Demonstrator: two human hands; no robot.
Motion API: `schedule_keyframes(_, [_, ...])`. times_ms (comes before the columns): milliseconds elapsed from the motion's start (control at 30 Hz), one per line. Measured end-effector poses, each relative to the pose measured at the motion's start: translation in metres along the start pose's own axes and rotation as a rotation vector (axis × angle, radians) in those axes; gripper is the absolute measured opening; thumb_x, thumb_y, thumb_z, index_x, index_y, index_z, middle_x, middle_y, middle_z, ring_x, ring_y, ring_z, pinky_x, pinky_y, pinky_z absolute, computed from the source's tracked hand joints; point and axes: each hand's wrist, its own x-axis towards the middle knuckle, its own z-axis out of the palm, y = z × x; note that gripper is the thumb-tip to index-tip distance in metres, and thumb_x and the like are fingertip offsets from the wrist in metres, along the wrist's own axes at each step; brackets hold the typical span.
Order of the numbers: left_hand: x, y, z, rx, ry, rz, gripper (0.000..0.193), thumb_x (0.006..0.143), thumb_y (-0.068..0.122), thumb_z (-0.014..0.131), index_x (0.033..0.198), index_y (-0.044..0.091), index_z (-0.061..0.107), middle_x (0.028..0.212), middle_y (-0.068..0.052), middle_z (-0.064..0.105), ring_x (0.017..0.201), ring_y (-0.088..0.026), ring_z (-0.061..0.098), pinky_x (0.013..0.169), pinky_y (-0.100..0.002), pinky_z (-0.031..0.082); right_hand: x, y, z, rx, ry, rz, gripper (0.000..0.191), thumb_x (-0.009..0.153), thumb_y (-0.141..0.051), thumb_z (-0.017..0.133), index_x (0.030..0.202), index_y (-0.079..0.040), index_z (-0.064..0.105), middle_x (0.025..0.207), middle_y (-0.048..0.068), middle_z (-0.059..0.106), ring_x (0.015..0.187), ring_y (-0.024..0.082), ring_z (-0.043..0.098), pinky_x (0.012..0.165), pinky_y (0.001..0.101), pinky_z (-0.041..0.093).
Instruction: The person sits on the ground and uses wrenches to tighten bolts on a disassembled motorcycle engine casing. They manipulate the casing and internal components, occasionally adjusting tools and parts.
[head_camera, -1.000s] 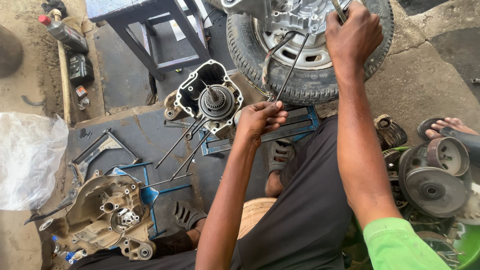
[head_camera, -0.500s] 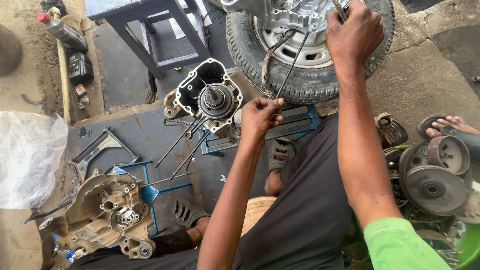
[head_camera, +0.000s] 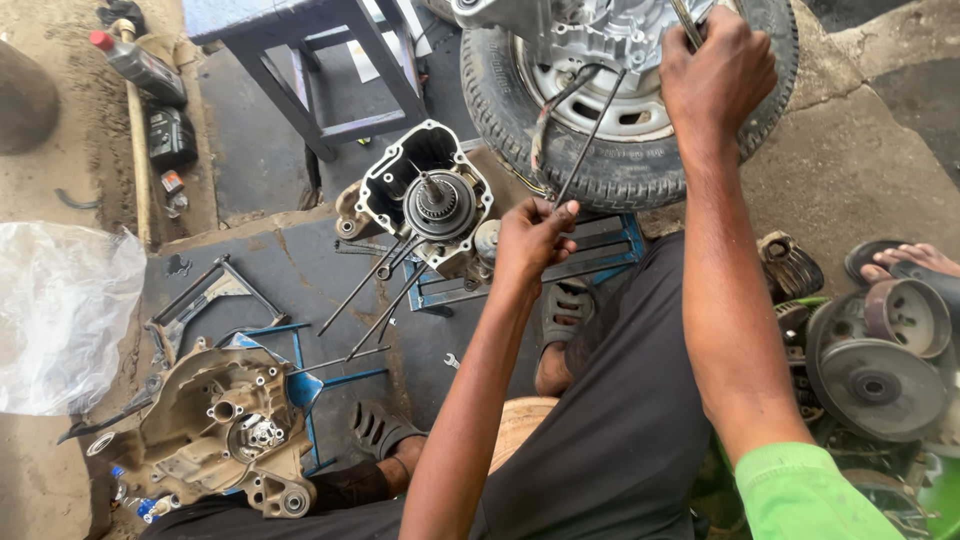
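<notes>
Left hand: the left hand (head_camera: 535, 235) sat in the middle of the scene, fingers pinched tight on the near end of a long thin rod (head_camera: 590, 135); that rod ran up and to the far right, into the engine casing (head_camera: 580, 30) mounted at the wheel (head_camera: 625, 110).
Right hand: the right hand (head_camera: 715, 75) was up at the far edge, fist closed round a slim tool shaft (head_camera: 688, 22); its tip was cut off by the frame, so I could not tell what kind of tool it was.
Rod's place: between the two hands, near end in the left grip, far end at the casing; it crossed in front of the tyre.
Risk one: my read was that the pinch grip looked light; a sideways tug could have slipped the rod free, or bent it.
Risk two: with both arms stretched far, a slip of the right fist could have knocked knuckles on the casing.
Count, loose rods: three, as far as I could tell, lay fanned on the floor (head_camera: 370, 295) just near of the open gear housing (head_camera: 425, 195).
Count, housings: one gear housing in the middle; one dirty crankcase half (head_camera: 225, 430) near left.
Count, pulleys: two at least, on the right (head_camera: 880, 355).
Count, others: one stool (head_camera: 320, 70) far left; one plastic bag (head_camera: 60, 315) at the left; one bottle (head_camera: 140, 65).
</notes>
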Motion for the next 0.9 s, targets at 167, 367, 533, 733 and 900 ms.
schedule_keyframes(167, [-0.007, 0.006, -0.003, -0.009, -0.045, -0.204, 0.05, 0.098, 0.05, 0.053, 0.091, 0.004, 0.071, 0.074, -0.004, 0.072, 0.051, -0.008, 0.063, 0.045, -0.021, 0.048, -0.003, -0.006, -0.006, -0.002, 0.011, -0.024, 0.027, 0.091, -0.013, 0.079, 0.071, -0.014, 0.061, 0.056, -0.001, 0.055, 0.048, 0.008, 0.051, 0.049, 0.03, 0.041])
schedule_keyframes(367, [-0.008, 0.015, 0.002, -0.031, -0.039, -0.05, 0.038, 0.098, 0.037, 0.071, 0.098, -0.001, 0.069, 0.082, -0.007, 0.073, 0.055, -0.011, 0.062, 0.048, -0.024, 0.044, 0.004, -0.017, -0.013, -0.04, -0.064, 0.088, 0.032, 0.094, -0.022, 0.076, 0.07, -0.012, 0.058, 0.055, 0.0, 0.051, 0.045, 0.011, 0.044, 0.046, 0.0329, 0.036])
schedule_keyframes(533, [-0.006, 0.007, -0.002, -0.034, -0.04, -0.21, 0.047, 0.098, 0.049, 0.056, 0.098, 0.004, 0.07, 0.077, -0.005, 0.073, 0.051, -0.01, 0.063, 0.046, -0.022, 0.046, 0.008, -0.024, -0.023, -0.044, -0.16, 0.16, 0.033, 0.095, -0.022, 0.074, 0.068, -0.013, 0.057, 0.054, 0.0, 0.051, 0.045, 0.01, 0.04, 0.046, 0.0325, 0.031])
schedule_keyframes(733, [0.003, 0.004, -0.001, -0.065, -0.006, -0.04, 0.038, 0.096, 0.036, 0.074, 0.1, 0.0, 0.065, 0.079, -0.005, 0.067, 0.056, -0.01, 0.062, 0.049, -0.025, 0.047, 0.015, -0.036, -0.034, -0.046, -0.186, 0.205, 0.033, 0.095, -0.024, 0.075, 0.068, -0.011, 0.06, 0.054, 0.004, 0.057, 0.045, 0.015, 0.049, 0.047, 0.0332, 0.035])
schedule_keyframes(900, [0.0, 0.007, 0.002, -0.038, 0.026, -0.127, 0.033, 0.095, 0.038, 0.069, 0.098, 0.005, 0.065, 0.076, -0.003, 0.068, 0.053, -0.01, 0.061, 0.047, -0.024, 0.045, 0.018, -0.04, -0.037, 0.001, -0.208, 0.249, 0.031, 0.094, -0.027, 0.074, 0.07, -0.011, 0.063, 0.052, 0.003, 0.057, 0.043, 0.015, 0.053, 0.047, 0.0335, 0.038])
